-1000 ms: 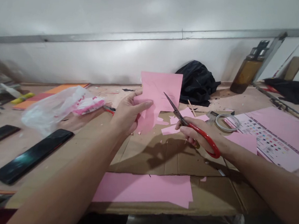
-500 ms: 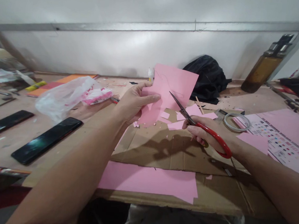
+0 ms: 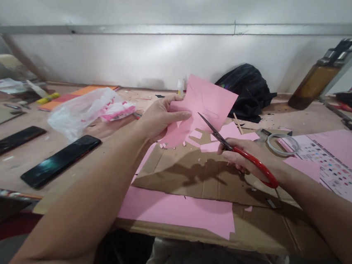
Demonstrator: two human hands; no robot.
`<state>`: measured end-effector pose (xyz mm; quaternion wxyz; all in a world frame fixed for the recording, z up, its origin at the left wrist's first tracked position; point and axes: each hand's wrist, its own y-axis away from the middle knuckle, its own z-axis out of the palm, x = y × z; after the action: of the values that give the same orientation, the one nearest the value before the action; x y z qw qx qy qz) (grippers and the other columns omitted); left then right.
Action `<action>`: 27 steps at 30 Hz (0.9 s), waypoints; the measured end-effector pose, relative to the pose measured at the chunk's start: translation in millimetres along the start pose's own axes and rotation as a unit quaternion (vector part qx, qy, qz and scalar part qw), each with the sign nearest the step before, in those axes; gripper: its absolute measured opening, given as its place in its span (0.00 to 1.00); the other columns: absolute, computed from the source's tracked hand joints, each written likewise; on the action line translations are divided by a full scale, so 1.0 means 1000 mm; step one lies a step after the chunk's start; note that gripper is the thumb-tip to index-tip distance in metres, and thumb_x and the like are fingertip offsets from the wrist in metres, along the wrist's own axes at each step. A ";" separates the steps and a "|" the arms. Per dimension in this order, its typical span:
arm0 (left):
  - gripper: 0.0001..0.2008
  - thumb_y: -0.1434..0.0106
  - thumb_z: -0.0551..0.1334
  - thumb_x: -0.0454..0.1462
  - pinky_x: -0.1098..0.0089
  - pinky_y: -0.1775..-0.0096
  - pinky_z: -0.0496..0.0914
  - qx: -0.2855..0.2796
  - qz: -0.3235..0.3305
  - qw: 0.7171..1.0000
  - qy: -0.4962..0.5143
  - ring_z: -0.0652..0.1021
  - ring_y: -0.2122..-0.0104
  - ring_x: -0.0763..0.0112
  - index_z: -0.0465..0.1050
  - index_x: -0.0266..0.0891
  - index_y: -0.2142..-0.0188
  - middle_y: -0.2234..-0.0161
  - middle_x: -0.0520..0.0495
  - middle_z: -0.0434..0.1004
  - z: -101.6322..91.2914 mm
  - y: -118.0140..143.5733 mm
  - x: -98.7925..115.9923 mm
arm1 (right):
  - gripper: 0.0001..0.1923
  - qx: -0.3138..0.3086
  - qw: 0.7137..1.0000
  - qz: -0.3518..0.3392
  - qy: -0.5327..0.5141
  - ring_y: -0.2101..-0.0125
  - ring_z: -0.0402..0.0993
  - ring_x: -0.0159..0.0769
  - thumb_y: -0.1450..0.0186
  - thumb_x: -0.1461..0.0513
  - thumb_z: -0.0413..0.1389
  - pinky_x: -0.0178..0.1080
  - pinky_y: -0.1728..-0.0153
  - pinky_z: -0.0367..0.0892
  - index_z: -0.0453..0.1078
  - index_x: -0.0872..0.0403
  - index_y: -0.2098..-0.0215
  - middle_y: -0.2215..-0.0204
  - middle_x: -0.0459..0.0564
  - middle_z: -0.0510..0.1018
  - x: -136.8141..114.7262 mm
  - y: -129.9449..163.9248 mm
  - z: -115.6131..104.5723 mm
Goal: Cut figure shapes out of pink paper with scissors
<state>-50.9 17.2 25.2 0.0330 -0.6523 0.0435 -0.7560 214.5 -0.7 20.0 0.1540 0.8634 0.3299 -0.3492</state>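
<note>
Forearms (image 3: 89, 194) reach over the counter (image 3: 125, 137) from either side, elbows low, hands raised and facing each other. I see the left hand (image 3: 163, 118) pinching one pink sheet (image 3: 210, 98), thumb on the near face, fingers tucked behind; the sheet hangs tilted above the cardboard (image 3: 175, 169), thin lines drawn on it. In the right hand (image 3: 240, 155), fingers are curled through the red handles of a single pair of scissors (image 3: 235, 149), its tip pointing up and left across the sheet; whether it touches, I can't tell.

Two phones (image 3: 61, 160) lie off to the left, near one crumpled plastic bag (image 3: 78, 112). Pink scraps (image 3: 229, 131) sit beyond the cardboard, too jumbled to count, and a longer pink piece (image 3: 177, 211) pokes out beneath its near edge. At the back there's one black cloth bundle (image 3: 245, 93), partly blocked by the raised sheet, then one amber bottle (image 3: 316, 83). A pale ring (image 3: 295, 152) rests beside the right hand, overlapping a printed sheet (image 3: 334, 166).
</note>
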 end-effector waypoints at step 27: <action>0.20 0.56 0.77 0.30 0.68 0.71 0.77 0.038 -0.003 0.999 -0.032 0.82 0.74 0.64 0.80 0.40 0.62 0.73 0.47 0.83 -0.002 0.002 0.003 | 0.19 -0.034 0.998 0.024 0.037 0.70 0.71 0.37 0.30 0.47 0.51 0.38 0.69 0.62 0.71 0.53 0.60 0.68 0.50 0.77 0.001 -0.002 -0.001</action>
<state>-53.7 15.4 27.5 0.0570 -0.6747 0.0121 -0.7357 214.1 1.2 20.2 0.1794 0.8778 0.3264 -0.3013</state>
